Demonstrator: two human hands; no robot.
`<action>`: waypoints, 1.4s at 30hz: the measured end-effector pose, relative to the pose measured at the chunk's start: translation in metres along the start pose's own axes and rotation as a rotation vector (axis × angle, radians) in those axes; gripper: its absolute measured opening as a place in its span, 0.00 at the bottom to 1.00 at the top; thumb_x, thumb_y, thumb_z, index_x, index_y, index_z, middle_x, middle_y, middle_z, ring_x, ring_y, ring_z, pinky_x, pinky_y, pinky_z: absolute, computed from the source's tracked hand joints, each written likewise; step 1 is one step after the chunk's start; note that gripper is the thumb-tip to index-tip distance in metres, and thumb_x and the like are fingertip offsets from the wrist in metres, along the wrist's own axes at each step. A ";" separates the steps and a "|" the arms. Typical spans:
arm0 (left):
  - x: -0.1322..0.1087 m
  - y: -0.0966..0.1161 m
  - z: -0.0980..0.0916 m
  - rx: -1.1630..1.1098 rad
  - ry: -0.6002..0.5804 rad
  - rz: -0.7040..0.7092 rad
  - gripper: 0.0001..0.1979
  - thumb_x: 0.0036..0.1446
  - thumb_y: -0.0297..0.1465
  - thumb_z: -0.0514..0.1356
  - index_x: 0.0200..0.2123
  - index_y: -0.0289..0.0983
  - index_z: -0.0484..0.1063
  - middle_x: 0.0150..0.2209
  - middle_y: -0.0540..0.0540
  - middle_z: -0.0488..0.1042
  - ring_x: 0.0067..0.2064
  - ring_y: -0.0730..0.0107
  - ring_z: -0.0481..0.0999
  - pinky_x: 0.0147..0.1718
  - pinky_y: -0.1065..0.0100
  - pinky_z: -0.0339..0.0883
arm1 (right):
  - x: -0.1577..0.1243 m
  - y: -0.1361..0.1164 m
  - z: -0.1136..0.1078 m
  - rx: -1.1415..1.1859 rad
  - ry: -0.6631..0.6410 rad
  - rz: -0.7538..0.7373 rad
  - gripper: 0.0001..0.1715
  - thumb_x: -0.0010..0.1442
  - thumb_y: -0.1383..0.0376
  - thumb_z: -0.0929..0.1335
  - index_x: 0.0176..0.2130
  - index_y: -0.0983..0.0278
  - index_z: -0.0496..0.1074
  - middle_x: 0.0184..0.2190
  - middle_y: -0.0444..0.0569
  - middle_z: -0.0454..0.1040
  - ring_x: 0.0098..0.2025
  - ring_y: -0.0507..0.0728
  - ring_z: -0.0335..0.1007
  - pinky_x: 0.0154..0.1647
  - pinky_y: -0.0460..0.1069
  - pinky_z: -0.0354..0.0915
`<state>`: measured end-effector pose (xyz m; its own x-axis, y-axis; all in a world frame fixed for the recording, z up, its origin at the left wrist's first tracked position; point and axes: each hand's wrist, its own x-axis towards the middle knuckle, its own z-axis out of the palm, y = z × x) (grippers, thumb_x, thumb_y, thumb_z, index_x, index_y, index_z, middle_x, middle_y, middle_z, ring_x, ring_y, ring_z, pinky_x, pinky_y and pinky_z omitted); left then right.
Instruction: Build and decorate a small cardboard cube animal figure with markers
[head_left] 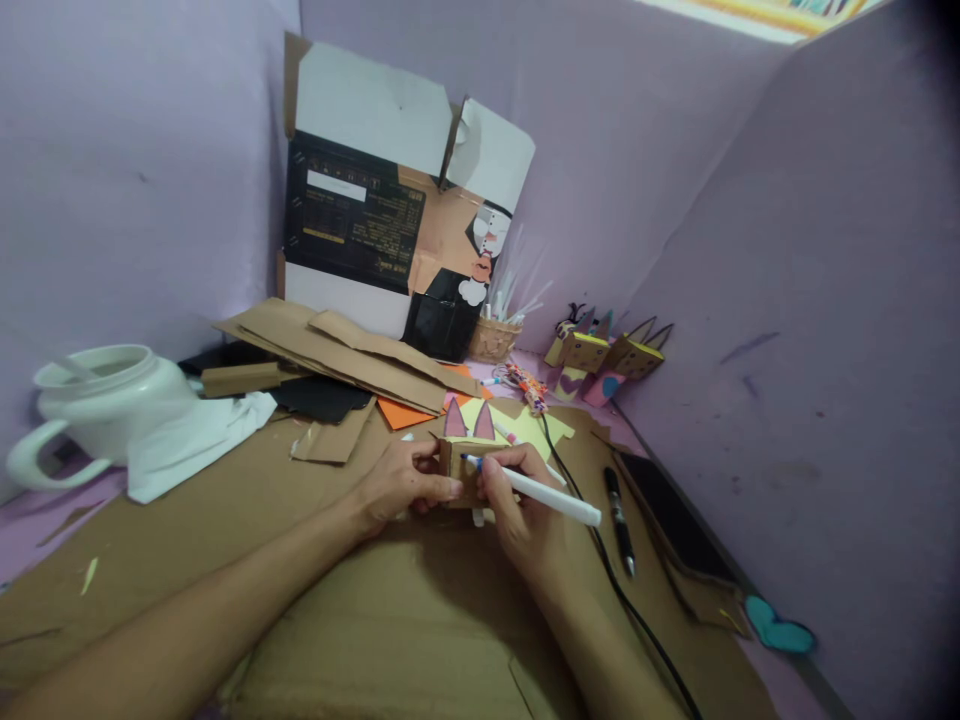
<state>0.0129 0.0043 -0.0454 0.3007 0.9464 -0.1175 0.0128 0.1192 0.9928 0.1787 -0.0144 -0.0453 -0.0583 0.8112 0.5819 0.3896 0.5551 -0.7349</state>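
Observation:
A small cardboard box (466, 488) with two pink pointed paper ears (484, 421) stands upright at the middle of the work surface. Closed around its left side is my left hand (405, 478), thumb resting on the front face. My right hand (525, 505) pinches a white marker (559, 497). The marker's blue tip lies at the upper front of the box; whether it touches the cardboard is too small to tell. My right fingers cover the right part of the box.
Cardboard strips (352, 355) and a folded-out carton (360, 210) are behind. At left stands a white teapot-like pot (112, 400). A black cable (600, 550), a pen (619, 520) and a phone (679, 515) lie at right. Finished-looking eared box figures (585, 352) sit by the wall.

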 end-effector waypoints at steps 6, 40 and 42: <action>0.000 0.000 0.000 -0.007 -0.015 0.015 0.23 0.35 0.36 0.67 0.36 0.31 0.73 0.20 0.51 0.69 0.22 0.74 0.65 0.18 0.74 0.57 | 0.000 0.000 0.000 0.008 -0.025 0.003 0.09 0.60 0.61 0.64 0.30 0.63 0.67 0.21 0.43 0.70 0.22 0.52 0.66 0.22 0.45 0.61; 0.000 0.000 0.000 0.001 -0.003 -0.005 0.25 0.35 0.36 0.66 0.39 0.30 0.73 0.21 0.51 0.70 0.22 0.73 0.66 0.19 0.73 0.57 | 0.001 -0.001 -0.001 0.012 -0.020 -0.008 0.09 0.61 0.61 0.64 0.30 0.62 0.67 0.21 0.44 0.70 0.22 0.53 0.67 0.22 0.46 0.61; 0.000 0.000 0.000 -0.002 -0.005 -0.005 0.25 0.34 0.36 0.66 0.39 0.30 0.73 0.22 0.50 0.70 0.23 0.73 0.66 0.19 0.73 0.57 | 0.002 -0.002 -0.001 -0.002 -0.030 -0.022 0.09 0.60 0.61 0.64 0.30 0.62 0.68 0.21 0.44 0.70 0.23 0.53 0.67 0.23 0.46 0.61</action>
<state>0.0128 0.0040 -0.0457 0.3050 0.9444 -0.1228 0.0124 0.1250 0.9921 0.1791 -0.0143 -0.0427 -0.0946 0.8042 0.5867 0.3899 0.5722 -0.7215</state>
